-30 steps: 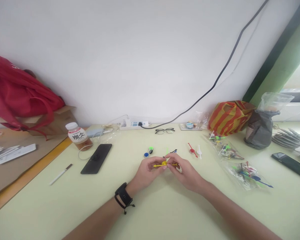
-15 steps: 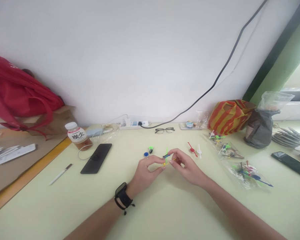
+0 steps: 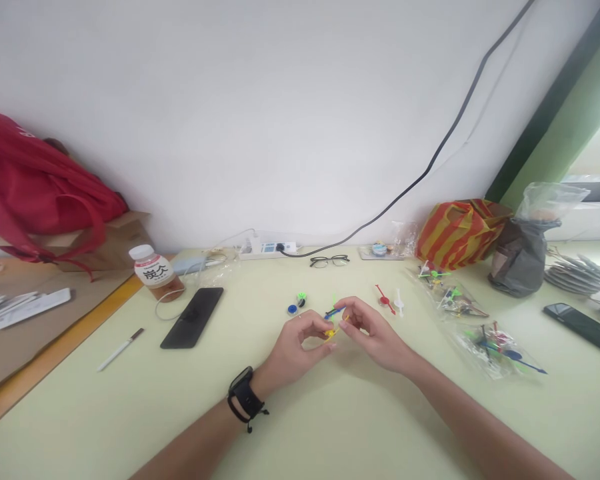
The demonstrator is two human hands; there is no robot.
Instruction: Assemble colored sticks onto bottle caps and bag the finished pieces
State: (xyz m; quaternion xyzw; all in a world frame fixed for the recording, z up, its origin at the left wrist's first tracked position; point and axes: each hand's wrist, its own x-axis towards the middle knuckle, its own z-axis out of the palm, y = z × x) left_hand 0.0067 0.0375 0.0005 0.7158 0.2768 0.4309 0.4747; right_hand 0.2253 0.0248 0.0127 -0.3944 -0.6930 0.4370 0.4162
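Note:
My left hand [image 3: 300, 343] pinches a small yellow plastic spinner arrow [image 3: 331, 333] at its round middle, between thumb and forefinger. My right hand [image 3: 373, 333] has its thumb and fingertips closed on the thin right end of the same arrow. Just behind the fingers lie a blue arrow piece [image 3: 335, 311] and a bit of green, partly hidden by the hands. Farther left are a blue round piece [image 3: 293, 309] and a green-and-black round piece [image 3: 302, 299]. A red spinner arrow [image 3: 385, 300] and a white spinner arrow [image 3: 399, 303] rest right of my hands.
Plastic bags of coloured spinner parts [image 3: 503, 350] lie at right, near a striped bag [image 3: 463, 233] and a dark phone [image 3: 585, 330]. Glasses [image 3: 329, 261] and a power strip [image 3: 267, 249] are by the wall. At left are a phone [image 3: 193, 318], a pen [image 3: 121, 350] and a bottle [image 3: 155, 272].
The yellow arrow has tilted between my hands, its round middle now more visible. My left fingers have shifted slightly, thumb and forefinger wider apart; the right hand has hardly moved.

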